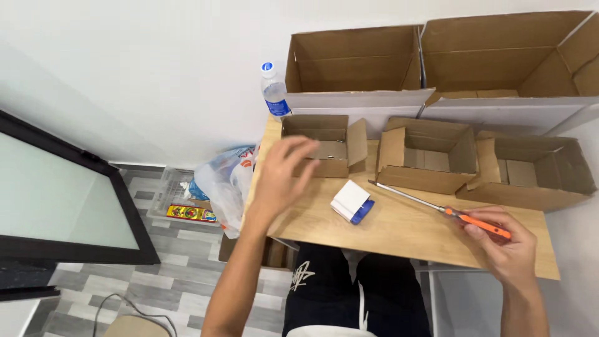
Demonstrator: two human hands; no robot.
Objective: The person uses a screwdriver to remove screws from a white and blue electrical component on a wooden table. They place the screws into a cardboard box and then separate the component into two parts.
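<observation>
Holding a long screwdriver with an orange plastic handle and slim steel shaft [446, 212], the right hand [504, 246] is clenched around the handle end, low over the light wooden table [399, 228]. Its shaft runs up and away to the left of that hand, the tip resting on the table just short of a small white rectangular box with a blue edge [352, 201]. The left hand [282, 171] is raised above the table's left edge, fingers spread and released, grasping nothing; the white box lies to its right, near but apart.

Progress, as judged: the white box lies shut and untouched, and the small open brown cardboard box beyond the left hand [324, 143] looks empty, so little appears done.

Surroundings: two more open brown cardboard boxes [430, 153] [530, 171] stand beyond the right hand, and two large open cardboard cartons [355, 62] [511, 59] behind those against the wall. A clear plastic water bottle with a blue cap [273, 90] stands beyond the left hand. A crumpled plastic bag [224, 181] hangs off the table to its left. Nothing lies between either hand and the white box
</observation>
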